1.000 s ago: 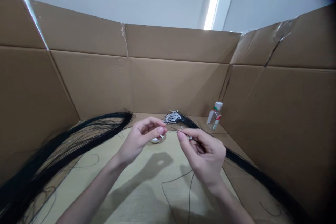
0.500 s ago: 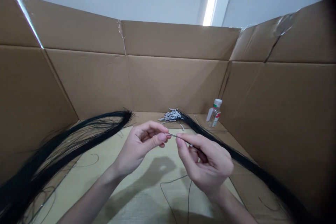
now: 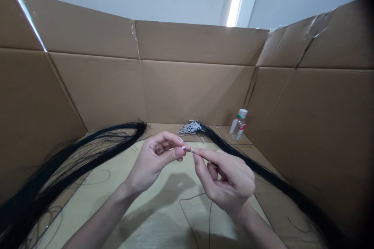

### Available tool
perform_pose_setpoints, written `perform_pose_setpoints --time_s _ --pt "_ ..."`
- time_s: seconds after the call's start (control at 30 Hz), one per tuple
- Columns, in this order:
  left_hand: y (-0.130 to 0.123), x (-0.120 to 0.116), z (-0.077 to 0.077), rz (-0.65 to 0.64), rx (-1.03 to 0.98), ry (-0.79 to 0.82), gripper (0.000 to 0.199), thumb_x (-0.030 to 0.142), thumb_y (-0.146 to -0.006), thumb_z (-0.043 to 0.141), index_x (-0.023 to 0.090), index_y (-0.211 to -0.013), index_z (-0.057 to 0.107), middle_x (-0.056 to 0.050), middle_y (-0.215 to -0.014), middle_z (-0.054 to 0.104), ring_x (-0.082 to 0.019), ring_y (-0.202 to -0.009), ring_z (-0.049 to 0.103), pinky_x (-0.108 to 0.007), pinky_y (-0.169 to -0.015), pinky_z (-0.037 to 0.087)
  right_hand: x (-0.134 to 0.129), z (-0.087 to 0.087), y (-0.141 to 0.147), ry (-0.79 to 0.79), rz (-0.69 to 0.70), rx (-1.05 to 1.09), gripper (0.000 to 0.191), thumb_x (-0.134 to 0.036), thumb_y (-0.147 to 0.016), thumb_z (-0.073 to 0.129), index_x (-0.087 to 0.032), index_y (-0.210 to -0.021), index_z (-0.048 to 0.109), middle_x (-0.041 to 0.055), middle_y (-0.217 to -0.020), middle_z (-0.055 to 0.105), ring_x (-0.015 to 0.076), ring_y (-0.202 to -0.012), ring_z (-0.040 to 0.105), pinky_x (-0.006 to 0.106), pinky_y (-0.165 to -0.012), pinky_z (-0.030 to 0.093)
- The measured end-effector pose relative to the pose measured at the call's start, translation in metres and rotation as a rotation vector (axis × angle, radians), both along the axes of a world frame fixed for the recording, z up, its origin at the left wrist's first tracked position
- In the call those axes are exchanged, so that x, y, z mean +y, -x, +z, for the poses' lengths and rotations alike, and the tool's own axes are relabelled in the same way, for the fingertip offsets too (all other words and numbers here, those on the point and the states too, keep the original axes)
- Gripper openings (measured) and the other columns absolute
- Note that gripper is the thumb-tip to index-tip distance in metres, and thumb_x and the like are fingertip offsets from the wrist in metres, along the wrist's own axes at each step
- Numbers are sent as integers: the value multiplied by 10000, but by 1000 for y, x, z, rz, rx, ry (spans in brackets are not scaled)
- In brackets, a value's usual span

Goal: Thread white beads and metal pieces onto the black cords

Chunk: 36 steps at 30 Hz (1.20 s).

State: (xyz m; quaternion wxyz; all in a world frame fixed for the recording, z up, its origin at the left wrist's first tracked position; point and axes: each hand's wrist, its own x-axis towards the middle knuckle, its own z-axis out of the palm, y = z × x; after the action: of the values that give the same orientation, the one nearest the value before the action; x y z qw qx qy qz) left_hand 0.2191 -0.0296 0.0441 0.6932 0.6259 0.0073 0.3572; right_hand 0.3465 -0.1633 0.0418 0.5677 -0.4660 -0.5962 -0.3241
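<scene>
Head view: a thin black cord [image 3: 187, 220] is lying looped on the tan table [image 3: 152, 218] nearest the camera, one end rising up into the right hand [image 3: 226, 181]. That hand is hovering above the table with thumb and forefinger pinching the cord end, the other fingers curled loosely under. Just left of it, the left hand [image 3: 156, 159] is pinching a tiny silver bead [image 3: 184, 148] between thumb and forefinger, its remaining fingers bent in. The cord tip is touching the bead, right where the two hands are meeting over the middle of the table.

Farther out, a thick bundle of black cords [image 3: 73, 159] is sweeping along the left side, and a second bundle [image 3: 263, 179] is running down the right side. At the far edge of the table, a heap of silver beads [image 3: 189, 127] is sitting beside the upper end of the right bundle. A small clear bottle [image 3: 239, 124] with a white cap is standing near the right corner. Cardboard walls [image 3: 193, 93] are enclosing the table on three sides.
</scene>
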Motion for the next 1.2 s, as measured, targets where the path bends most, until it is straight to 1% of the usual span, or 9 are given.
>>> perform_pose_setpoints --time_s 0.17,0.4,0.63,0.77,0.87,1.03,1.2 --pt "1 1 -1 -9 -4 -21 83 181 -896 826 251 -928 795 37 -914 806 -59 -832 732 -105 -740 585 0 0 -1 -13 -20 -32 193 -38 -900 731 -175 -1035 717 -93 -567 398 65 -471 398 252 -463 340" --pt "0 1 -1 30 14 -35 74 219 -873 853 257 -922 812 33 -914 798 -60 -814 720 -114 -746 588 0 -1 0 -3 -31 20 170 -43 -893 722 -174 -1000 723 -92 -566 410 54 -459 384 238 -459 342" --pt "-1 3 -3 23 14 -50 87 228 -883 846 291 -935 817 51 -931 805 -54 -848 728 -100 -756 572 1 -2 1 5 -35 33 152 -67 -900 730 -190 -989 726 -92 -563 426 56 -448 377 238 -454 342" --pt "-2 3 -5 55 21 -55 76 249 -867 862 281 -920 818 43 -911 800 -60 -826 717 -113 -754 575 1 -2 1 -5 -47 27 148 -67 -901 730 -191 -983 726 -94 -553 412 63 -445 385 243 -455 351" --pt "-1 3 -5 70 28 -50 80 256 -855 871 273 -912 817 34 -909 797 -65 -818 710 -119 -745 576 1 -2 1 -13 -56 28 144 -61 -901 724 -183 -978 732 -93 -553 433 60 -447 397 237 -459 359" --pt "-1 3 -6 63 31 -47 86 263 -853 873 273 -919 819 27 -902 794 -68 -801 707 -124 -739 577 1 -1 2 -26 -68 24 131 -69 -908 724 -177 -982 734 -90 -559 464 58 -452 420 228 -460 368" --pt "0 3 -6 66 35 -43 79 251 -854 871 259 -909 815 17 -908 798 -75 -812 713 -126 -744 577 1 1 2 -15 -74 15 116 -91 -927 714 -197 -972 725 -87 -557 498 63 -445 427 232 -445 363"
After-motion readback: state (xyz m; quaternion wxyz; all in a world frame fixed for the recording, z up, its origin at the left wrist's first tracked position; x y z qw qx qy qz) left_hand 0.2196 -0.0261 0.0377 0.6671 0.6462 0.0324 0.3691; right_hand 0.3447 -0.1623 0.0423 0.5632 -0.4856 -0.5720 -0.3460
